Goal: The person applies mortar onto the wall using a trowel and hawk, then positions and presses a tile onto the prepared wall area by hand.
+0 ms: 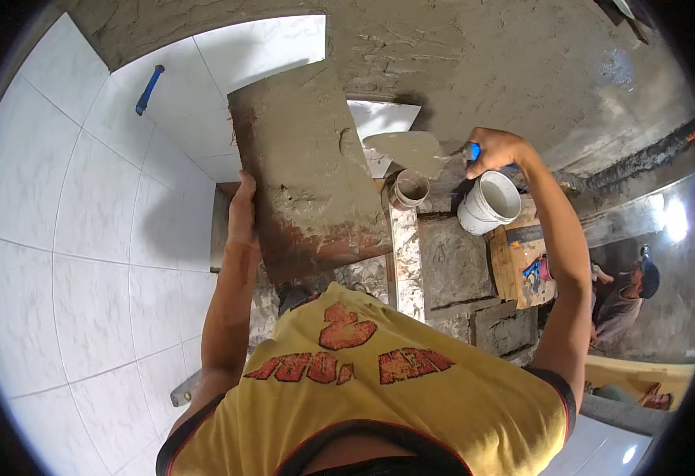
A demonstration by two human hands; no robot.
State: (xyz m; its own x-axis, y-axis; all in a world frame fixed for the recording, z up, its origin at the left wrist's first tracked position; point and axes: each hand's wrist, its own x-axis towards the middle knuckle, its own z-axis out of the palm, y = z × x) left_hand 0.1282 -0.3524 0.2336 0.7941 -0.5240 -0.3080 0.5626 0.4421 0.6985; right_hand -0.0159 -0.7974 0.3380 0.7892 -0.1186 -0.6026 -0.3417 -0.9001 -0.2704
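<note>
A large rectangular tile [315, 151] is tilted in front of me, its reddish-brown back mostly coated with grey mortar. My left hand [242, 213] grips its left edge, thumb on the coated side, the other fingers hidden behind. My right hand [496, 151] is closed round the blue handle of a trowel [407, 151]. Wet mortar covers the trowel's blade, which is just off the tile's right edge. Under the blade is a small brownish bucket [408, 190]. Below my right hand stands a white bucket [490, 203], its inside pale and smeared.
White marbled tiles [93, 198] cover the left wall, with a blue rod-like piece [150, 90] sticking out. Rough grey mortar [474, 55] coats the wall ahead. A splattered plank [407, 262] runs beneath the small bucket. Another person [629, 293] is low at the right.
</note>
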